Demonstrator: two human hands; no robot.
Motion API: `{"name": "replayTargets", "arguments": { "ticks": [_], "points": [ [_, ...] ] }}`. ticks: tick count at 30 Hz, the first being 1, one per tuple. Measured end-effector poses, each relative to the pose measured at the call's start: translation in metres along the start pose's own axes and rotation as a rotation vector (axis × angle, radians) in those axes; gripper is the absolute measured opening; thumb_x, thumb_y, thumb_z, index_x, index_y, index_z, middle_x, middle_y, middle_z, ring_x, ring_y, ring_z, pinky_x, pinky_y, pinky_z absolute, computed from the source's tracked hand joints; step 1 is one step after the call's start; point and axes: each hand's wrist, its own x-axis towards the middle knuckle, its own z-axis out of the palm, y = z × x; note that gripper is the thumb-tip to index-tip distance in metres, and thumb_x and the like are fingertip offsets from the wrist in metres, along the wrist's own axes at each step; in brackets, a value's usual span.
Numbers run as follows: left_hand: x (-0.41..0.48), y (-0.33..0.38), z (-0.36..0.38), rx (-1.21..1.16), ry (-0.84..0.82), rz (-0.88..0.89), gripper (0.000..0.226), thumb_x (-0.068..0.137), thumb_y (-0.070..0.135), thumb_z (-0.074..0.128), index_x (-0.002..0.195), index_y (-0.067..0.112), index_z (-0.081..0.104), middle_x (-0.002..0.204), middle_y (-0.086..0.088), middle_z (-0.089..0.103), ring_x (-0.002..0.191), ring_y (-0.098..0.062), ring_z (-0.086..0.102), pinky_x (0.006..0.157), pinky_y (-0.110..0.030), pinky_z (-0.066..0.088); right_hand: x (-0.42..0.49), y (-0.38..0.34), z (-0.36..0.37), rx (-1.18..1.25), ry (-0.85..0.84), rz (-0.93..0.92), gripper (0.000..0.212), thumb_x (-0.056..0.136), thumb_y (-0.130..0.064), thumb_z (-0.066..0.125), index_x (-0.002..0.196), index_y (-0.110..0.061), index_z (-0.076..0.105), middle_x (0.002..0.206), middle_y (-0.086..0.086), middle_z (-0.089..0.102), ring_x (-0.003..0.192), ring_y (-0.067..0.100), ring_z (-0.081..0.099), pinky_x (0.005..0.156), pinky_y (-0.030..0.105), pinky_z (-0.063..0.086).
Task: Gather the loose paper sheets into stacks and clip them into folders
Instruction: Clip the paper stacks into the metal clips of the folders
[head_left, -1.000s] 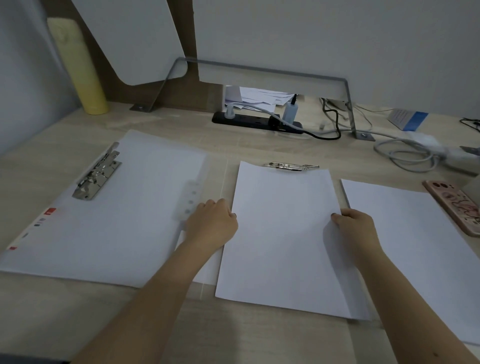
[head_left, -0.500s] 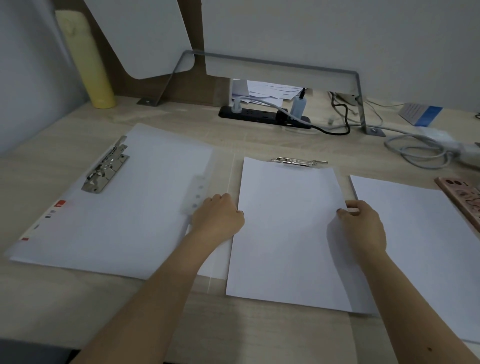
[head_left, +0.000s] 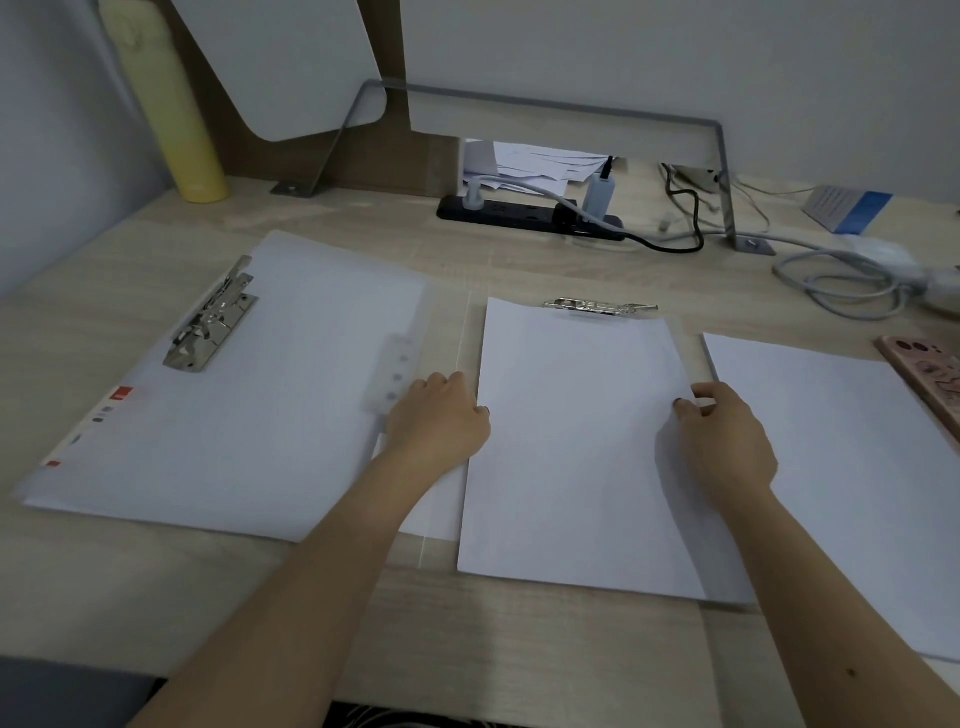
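A white rectangular paper stack (head_left: 571, 452) lies flat on the pale wooden surface (head_left: 519, 649) between the two grips. The left grip (head_left: 441, 421) has its fingers curled at the stack's left edge, thumb tip touching it; whether it pinches the paper I cannot tell. The right grip (head_left: 727, 441) pinches the stack's right edge, thumb on top. Beyond both grips a silver metal clip (head_left: 597, 306) sits at the stack's far edge. Left of the left grip lies a translucent white plastic folder (head_left: 234, 426); right of the right grip, more white paper sheets (head_left: 857, 467).
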Motion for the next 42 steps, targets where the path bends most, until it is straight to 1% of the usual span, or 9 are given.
{"name": "replayTargets", "arguments": {
  "ticks": [14, 18, 21, 25, 29, 32, 35, 38, 42],
  "points": [
    [-0.003, 0.002, 0.004, 0.075, 0.073, 0.043, 0.032, 0.096, 0.024, 0.039, 0.124, 0.008, 0.041, 0.129, -0.008, 0.045, 0.119, -0.024, 0.042, 0.084, -0.029, 0.034, -0.01, 0.008, 0.017, -0.317, 0.223, -0.294, 0.032, 0.091, -0.006, 0.047, 0.122, 0.004, 0.051, 0.114, 0.03, 0.048, 0.101, 0.045, 0.047, 0.077, 0.046, 0.039],
    [0.001, 0.006, 0.013, 0.062, 0.0, 0.343, 0.063, 0.093, 0.001, 0.032, 0.15, 0.015, 0.008, 0.159, -0.004, 0.002, 0.146, -0.017, -0.001, 0.114, -0.027, 0.009, -0.006, 0.011, 0.02, -0.446, 0.216, -0.509, 0.027, 0.077, 0.016, 0.048, 0.099, 0.01, 0.062, 0.099, 0.031, 0.054, 0.086, 0.044, 0.049, 0.07, 0.041, 0.036],
    [0.002, 0.011, 0.025, 0.062, -0.009, 0.411, 0.055, 0.099, 0.012, 0.025, 0.15, 0.014, 0.007, 0.16, -0.002, -0.006, 0.147, -0.012, -0.008, 0.116, -0.023, -0.002, -0.001, -0.002, 0.011, -0.575, 0.067, -0.492, 0.03, 0.082, 0.011, 0.04, 0.104, 0.006, 0.06, 0.108, 0.024, 0.053, 0.097, 0.039, 0.046, 0.075, 0.039, 0.037],
    [0.0, 0.006, 0.041, 0.087, 0.064, 0.402, 0.067, 0.097, 0.052, 0.019, 0.15, 0.018, -0.003, 0.158, 0.003, -0.014, 0.144, -0.007, -0.016, 0.115, -0.022, -0.012, 0.027, -0.032, 0.0, -0.091, 0.01, -0.276, 0.025, 0.088, -0.004, 0.044, 0.104, -0.003, 0.062, 0.103, 0.01, 0.058, 0.104, 0.031, 0.052, 0.079, 0.032, 0.04],
    [0.0, 0.006, 0.044, 0.106, 0.063, 0.399, 0.07, 0.095, 0.057, 0.016, 0.15, 0.02, -0.007, 0.158, 0.004, -0.017, 0.143, -0.006, -0.019, 0.113, -0.021, -0.015, 0.071, -0.063, 0.003, 0.769, -0.226, 0.178, 0.014, 0.08, -0.006, 0.051, 0.069, -0.013, 0.045, 0.066, 0.003, 0.037, 0.061, 0.015, 0.04, 0.057, 0.019, 0.032],
    [-0.001, 0.006, 0.045, 0.087, 0.076, 0.41, 0.072, 0.093, 0.061, 0.012, 0.15, 0.02, -0.007, 0.158, 0.004, -0.016, 0.142, -0.003, -0.02, 0.111, -0.021, -0.016, 0.096, -0.076, 0.01, 0.863, -0.231, 0.302, 0.025, 0.086, -0.001, 0.045, 0.063, -0.009, 0.04, 0.062, 0.005, 0.031, 0.05, 0.013, 0.029, 0.05, 0.02, 0.028],
    [0.0, 0.004, 0.047, 0.09, 0.089, 0.41, 0.082, 0.081, 0.067, -0.005, 0.149, 0.022, -0.01, 0.158, 0.005, -0.017, 0.134, 0.002, -0.025, 0.11, -0.02, -0.018, 0.1, -0.088, 0.02, 0.761, -0.212, 0.161, 0.015, 0.088, 0.003, 0.042, 0.079, -0.007, 0.05, 0.072, 0.005, 0.045, 0.06, 0.012, 0.047, 0.063, 0.018, 0.041],
    [0.001, 0.005, 0.046, 0.082, 0.081, 0.407, 0.087, 0.076, 0.069, -0.008, 0.148, 0.022, -0.012, 0.156, 0.007, -0.02, 0.132, 0.001, -0.028, 0.11, -0.021, -0.018, 0.093, -0.094, 0.033, 0.653, -0.26, -0.071, 0.042, 0.089, 0.0, 0.044, 0.13, -0.007, 0.046, 0.12, 0.011, 0.058, 0.11, 0.021, 0.054, 0.099, 0.029, 0.039],
    [0.0, 0.008, 0.044, 0.045, 0.07, 0.398, 0.089, 0.071, 0.066, -0.011, 0.148, 0.023, -0.013, 0.146, 0.011, -0.029, 0.132, 0.002, -0.029, 0.111, -0.021, -0.018, 0.08, -0.106, 0.049, 0.22, -0.288, -0.394, 0.052, 0.088, 0.004, 0.034, 0.137, -0.011, 0.045, 0.139, 0.007, 0.05, 0.119, 0.016, 0.048, 0.093, 0.018, 0.033]
  ]
}}
